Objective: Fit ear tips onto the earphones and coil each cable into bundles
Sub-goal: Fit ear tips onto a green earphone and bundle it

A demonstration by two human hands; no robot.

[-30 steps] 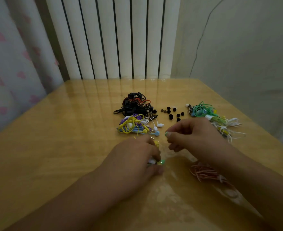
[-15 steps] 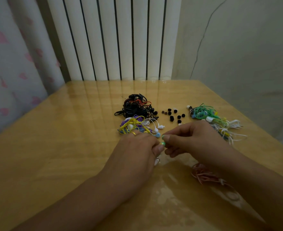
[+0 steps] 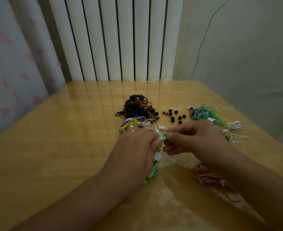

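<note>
My left hand grips a green earphone near its bud, and the flat green cable hangs from under the palm to the table. My right hand pinches a small green ear tip against that bud. Both hands meet above the middle of the wooden table. Several loose black ear tips lie beyond the hands.
A black earphone tangle sits at the back, a yellow, purple and white tangle just behind my left hand. Green and white bundles lie at the right, a pink coiled bundle under my right forearm. A radiator stands behind.
Both hands have lifted off the table and come together. The green earphone came up with my left hand, and my right fingers closed in on the bud.
</note>
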